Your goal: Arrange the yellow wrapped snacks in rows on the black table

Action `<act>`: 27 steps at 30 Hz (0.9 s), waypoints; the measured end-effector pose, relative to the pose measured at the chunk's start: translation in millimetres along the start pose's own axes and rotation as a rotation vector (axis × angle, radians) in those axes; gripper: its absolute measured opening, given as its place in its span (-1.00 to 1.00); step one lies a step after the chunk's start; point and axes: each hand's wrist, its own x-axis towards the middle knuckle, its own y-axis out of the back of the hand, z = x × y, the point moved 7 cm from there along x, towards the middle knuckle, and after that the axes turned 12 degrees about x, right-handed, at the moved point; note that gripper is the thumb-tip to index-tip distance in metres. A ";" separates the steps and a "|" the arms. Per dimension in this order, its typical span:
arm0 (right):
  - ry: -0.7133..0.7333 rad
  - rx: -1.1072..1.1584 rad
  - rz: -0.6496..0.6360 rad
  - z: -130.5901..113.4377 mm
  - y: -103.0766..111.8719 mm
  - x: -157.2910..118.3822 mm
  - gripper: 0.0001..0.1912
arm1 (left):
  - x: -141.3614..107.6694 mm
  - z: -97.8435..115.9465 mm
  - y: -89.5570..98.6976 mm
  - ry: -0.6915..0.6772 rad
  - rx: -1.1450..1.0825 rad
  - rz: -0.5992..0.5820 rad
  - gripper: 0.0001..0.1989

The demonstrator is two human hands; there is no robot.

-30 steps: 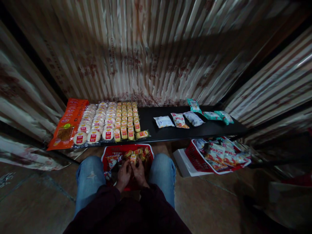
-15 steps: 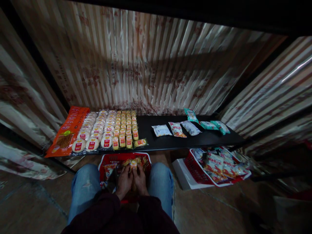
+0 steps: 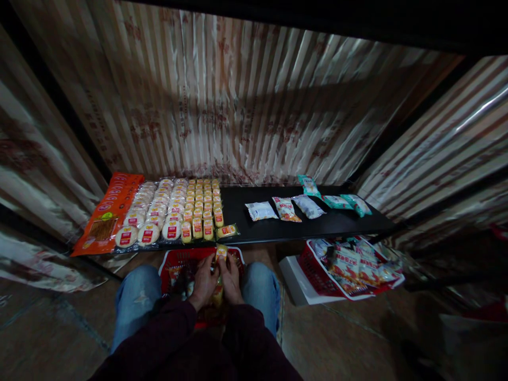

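My left hand [image 3: 203, 281] and my right hand [image 3: 230, 281] are close together above a red basket [image 3: 169, 258] between my knees. Their closed fingers hold a small wrapped cake [image 3: 221, 252], yellow with a white and orange label, upright near the shelf's front edge. Similar yellow cakes [image 3: 197, 227] stand in tight rows on the black shelf [image 3: 257, 230]. One more cake [image 3: 227, 231] lies sideways at the right end of the front row. Other packets inside the basket are partly hidden by my hands.
Left of the cakes are rows of round wrapped crackers [image 3: 149, 234] and an orange bag [image 3: 106, 222]. White packets [image 3: 261, 210] and green packets [image 3: 335, 202] lie farther right. Below, a second red basket [image 3: 317, 272] full of packets rests on a white box [image 3: 291, 280].
Both hands have raised the small cake slightly up and to the right, out of the basket toward the shelf edge. The view has shifted a little; the shelf goods look unchanged.
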 end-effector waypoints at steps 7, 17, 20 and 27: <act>0.057 -0.081 0.000 -15.1 -6.8 5.8 -0.55 | 9.5 11.6 7.5 -0.001 0.026 0.029 -0.62; 0.088 -0.195 -0.029 -13.7 -16.7 6.8 -0.51 | 10.6 11.6 16.5 0.036 0.056 0.084 -0.65; 0.095 -0.211 -0.035 -13.2 -18.1 8.2 -0.52 | 11.8 9.8 16.1 0.032 0.018 0.107 -0.63; 0.172 -0.291 0.016 -27.8 -13.8 17.1 -0.55 | 17.7 9.8 8.7 0.039 -0.078 0.150 -0.61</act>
